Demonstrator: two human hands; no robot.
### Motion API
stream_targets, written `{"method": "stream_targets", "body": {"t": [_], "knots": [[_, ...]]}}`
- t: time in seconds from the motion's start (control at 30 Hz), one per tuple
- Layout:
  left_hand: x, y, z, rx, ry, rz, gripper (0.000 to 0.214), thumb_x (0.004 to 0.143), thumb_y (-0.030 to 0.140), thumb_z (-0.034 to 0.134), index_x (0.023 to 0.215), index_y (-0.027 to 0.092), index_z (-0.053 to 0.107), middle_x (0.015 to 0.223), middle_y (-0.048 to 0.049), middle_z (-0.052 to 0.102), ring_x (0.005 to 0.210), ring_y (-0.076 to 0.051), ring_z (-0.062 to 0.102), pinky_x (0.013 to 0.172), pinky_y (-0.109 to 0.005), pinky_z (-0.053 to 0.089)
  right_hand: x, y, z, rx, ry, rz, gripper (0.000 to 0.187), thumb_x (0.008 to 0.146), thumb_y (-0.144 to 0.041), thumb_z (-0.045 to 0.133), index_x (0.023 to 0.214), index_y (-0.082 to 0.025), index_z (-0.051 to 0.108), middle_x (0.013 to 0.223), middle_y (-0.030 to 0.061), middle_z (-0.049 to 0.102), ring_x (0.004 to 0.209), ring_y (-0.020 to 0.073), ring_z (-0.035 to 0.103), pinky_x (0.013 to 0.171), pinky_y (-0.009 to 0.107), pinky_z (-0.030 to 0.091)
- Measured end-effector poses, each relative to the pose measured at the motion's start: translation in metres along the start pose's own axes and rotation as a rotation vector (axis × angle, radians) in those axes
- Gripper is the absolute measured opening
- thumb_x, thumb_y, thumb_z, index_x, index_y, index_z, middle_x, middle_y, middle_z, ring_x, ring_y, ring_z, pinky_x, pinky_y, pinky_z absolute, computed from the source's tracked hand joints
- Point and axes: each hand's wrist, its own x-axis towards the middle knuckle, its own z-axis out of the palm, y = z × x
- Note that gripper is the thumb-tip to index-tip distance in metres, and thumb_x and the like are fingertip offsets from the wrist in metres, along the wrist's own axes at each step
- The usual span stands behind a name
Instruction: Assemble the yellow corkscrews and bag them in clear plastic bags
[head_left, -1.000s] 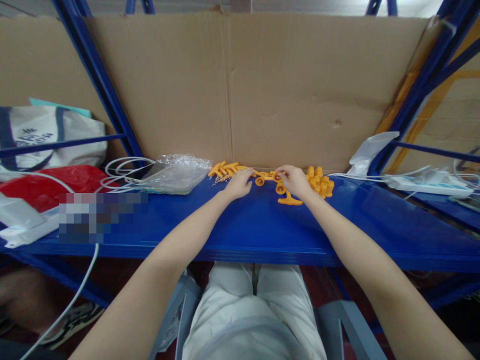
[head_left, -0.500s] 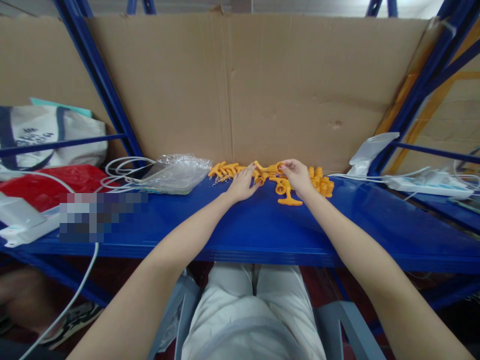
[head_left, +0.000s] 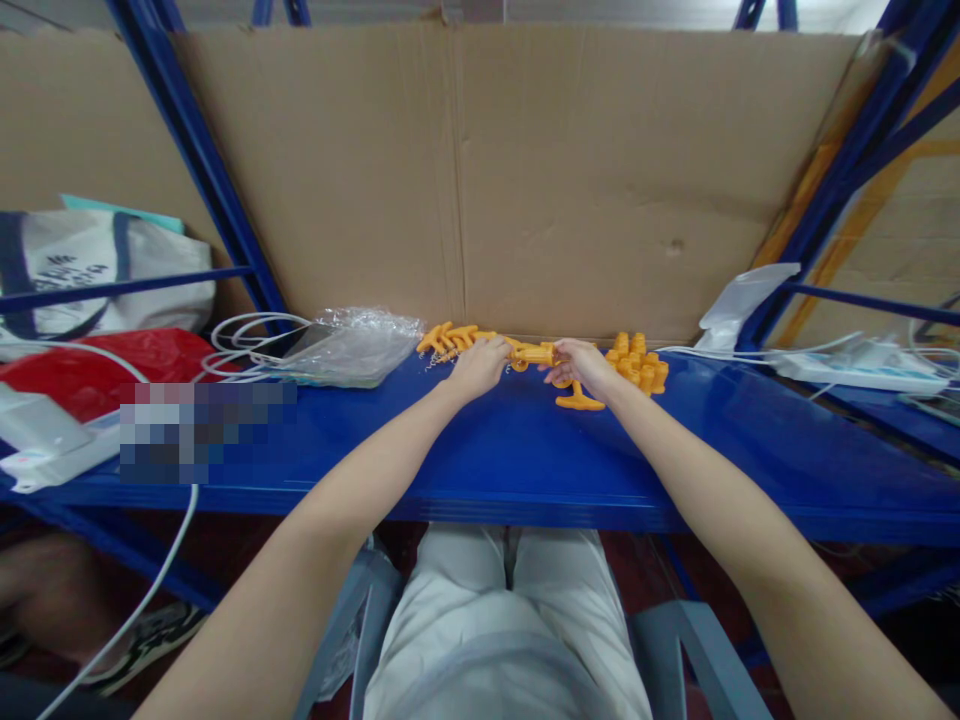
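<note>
On the blue shelf (head_left: pixel 465 450), both my hands meet on one orange plastic part (head_left: pixel 534 353). My left hand (head_left: pixel 478 366) grips its left end with fingers closed. My right hand (head_left: pixel 581 364) pinches its right end. Behind my left hand lies a pile of orange T-shaped pieces (head_left: pixel 448 340). Right of my right hand stands a cluster of small orange caps (head_left: pixel 639 362). A single orange T-shaped piece (head_left: pixel 579 401) lies on the shelf just below my right hand.
A crumpled clear plastic bag (head_left: pixel 352 345) and coiled white cables (head_left: pixel 244 345) lie to the left, with a red bag (head_left: pixel 90 375) and a tote bag (head_left: pixel 90 270) beyond. A white power strip (head_left: pixel 855 370) sits at the right. Cardboard (head_left: pixel 525 170) backs the shelf.
My right hand picked one orange part up from the shelf and brought it left and down. My left hand closed on its other end, so both hands now hold it.
</note>
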Motion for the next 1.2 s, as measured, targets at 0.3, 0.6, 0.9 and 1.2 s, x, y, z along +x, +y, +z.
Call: {"method": "stream_targets", "body": {"t": [0.3, 0.6, 0.9, 1.2], "knots": [[-0.002, 0.010, -0.009, 0.071, -0.060, 0.138, 0.025, 0.095, 0.020, 0.047, 0.099, 0.016, 0.071, 0.105, -0.0125, 0.070, 0.100, -0.026, 0.063, 0.088, -0.038, 0.049, -0.002, 0.005, -0.002, -0.271, -0.126, -0.082, 0.032, 0.084, -0.046, 0.072, 0.071, -0.018, 0.061, 0.058, -0.0008, 0.060, 0.046, 0.0086, 0.051, 0.047, 0.021, 0.044], [0.001, 0.010, -0.010, 0.023, -0.077, 0.105, 0.023, 0.092, 0.022, 0.052, 0.096, 0.015, 0.073, 0.102, -0.0122, 0.073, 0.100, -0.026, 0.066, 0.090, -0.036, 0.050, -0.005, 0.001, -0.001, -0.442, -0.156, -0.282, 0.039, 0.079, -0.056, 0.068, 0.076, -0.018, 0.066, 0.055, -0.0046, 0.055, 0.047, 0.0081, 0.046, 0.046, 0.021, 0.036], [0.000, 0.019, -0.017, 0.109, -0.038, 0.081, 0.028, 0.094, 0.019, 0.046, 0.104, 0.013, 0.072, 0.103, -0.0144, 0.071, 0.098, -0.026, 0.064, 0.085, -0.037, 0.050, -0.009, -0.006, -0.005, -0.490, -0.124, -0.314, 0.042, 0.077, -0.060, 0.070, 0.075, -0.019, 0.064, 0.056, -0.0032, 0.057, 0.050, 0.0098, 0.049, 0.048, 0.022, 0.037], [0.000, 0.031, -0.024, 0.144, -0.015, 0.118, 0.031, 0.095, 0.015, 0.043, 0.104, 0.012, 0.072, 0.102, -0.0165, 0.069, 0.097, -0.028, 0.062, 0.082, -0.039, 0.049, -0.014, -0.009, -0.011, -0.486, -0.291, -0.201, 0.048, 0.076, -0.062, 0.069, 0.058, -0.021, 0.052, 0.051, -0.0029, 0.053, 0.048, 0.0098, 0.047, 0.051, 0.025, 0.039]]}}
